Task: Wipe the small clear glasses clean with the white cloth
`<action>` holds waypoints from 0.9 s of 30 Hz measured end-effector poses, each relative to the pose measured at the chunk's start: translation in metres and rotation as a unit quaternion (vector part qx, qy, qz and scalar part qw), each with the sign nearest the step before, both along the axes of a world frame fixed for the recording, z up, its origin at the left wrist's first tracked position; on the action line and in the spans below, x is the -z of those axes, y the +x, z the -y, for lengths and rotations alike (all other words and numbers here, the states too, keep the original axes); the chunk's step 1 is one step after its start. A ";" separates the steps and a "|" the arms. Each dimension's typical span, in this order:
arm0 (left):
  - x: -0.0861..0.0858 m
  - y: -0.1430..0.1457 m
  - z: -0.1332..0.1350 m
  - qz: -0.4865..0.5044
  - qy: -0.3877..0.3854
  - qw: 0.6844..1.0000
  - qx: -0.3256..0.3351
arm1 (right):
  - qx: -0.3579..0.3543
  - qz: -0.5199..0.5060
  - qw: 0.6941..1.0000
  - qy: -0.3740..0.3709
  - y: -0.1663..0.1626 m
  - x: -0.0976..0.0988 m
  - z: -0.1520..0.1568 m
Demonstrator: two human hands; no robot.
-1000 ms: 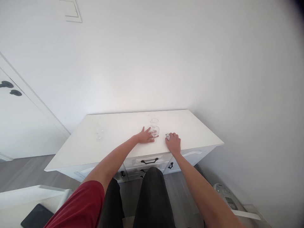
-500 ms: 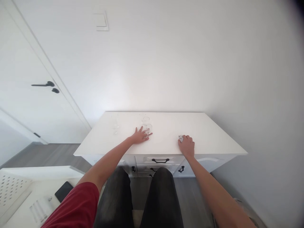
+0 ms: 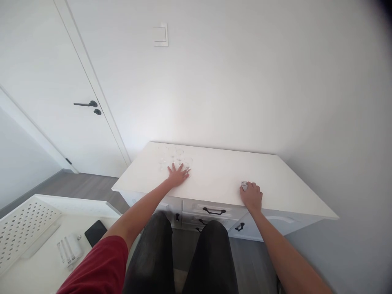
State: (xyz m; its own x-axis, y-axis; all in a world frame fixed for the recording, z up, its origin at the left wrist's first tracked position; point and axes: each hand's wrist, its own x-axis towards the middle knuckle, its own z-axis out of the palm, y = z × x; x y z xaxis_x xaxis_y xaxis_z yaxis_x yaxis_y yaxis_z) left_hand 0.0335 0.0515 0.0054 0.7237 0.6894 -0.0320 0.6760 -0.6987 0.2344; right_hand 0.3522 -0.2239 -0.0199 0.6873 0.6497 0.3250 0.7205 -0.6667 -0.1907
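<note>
My left hand [image 3: 177,176] rests on the white cabinet top [image 3: 214,175], fingers spread wide. Against its fingers on the right is a clear stemmed glass [image 3: 188,164]; whether the fingers press on it is hard to see. Behind that hand stand more clear glasses [image 3: 179,152], with another faint one [image 3: 162,163] to the left. Closer to the front edge, my right hand [image 3: 252,197] is closed around a crumpled whitish-grey cloth [image 3: 244,185], of which only a small bunch shows past the thumb. The see-through glasses blend into the white surface.
Below the top are drawers and doors with black handles [image 3: 214,211]. A white wall stands behind, with a door [image 3: 92,139] at left. At lower left, a white surface holds a black phone [image 3: 95,232], a white device [image 3: 70,249] and a perforated white panel [image 3: 27,228].
The view has swung left, so the cabinet appears further right. Along the cabinet top, my left hand and the glass beside it have moved left, closer to the other glasses. My right hand keeps the cloth.
</note>
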 end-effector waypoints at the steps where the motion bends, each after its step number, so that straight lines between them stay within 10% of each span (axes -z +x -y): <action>1: 0.001 -0.002 -0.001 0.004 0.001 1.000 -0.010 | -0.001 0.001 1.000 0.000 0.000 0.000 0.000; 27: 0.012 -0.040 0.026 0.108 0.028 0.993 -0.037 | -0.001 0.004 1.000 0.003 0.002 0.003 0.000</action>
State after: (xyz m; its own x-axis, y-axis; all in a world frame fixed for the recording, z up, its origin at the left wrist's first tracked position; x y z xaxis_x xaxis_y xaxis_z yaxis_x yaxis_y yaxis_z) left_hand -0.0068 0.0256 -0.0070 0.6563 0.7376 0.1587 0.6645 -0.6647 0.3416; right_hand 0.3543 -0.2235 -0.0230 0.6826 0.6492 0.3355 0.7239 -0.6636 -0.1887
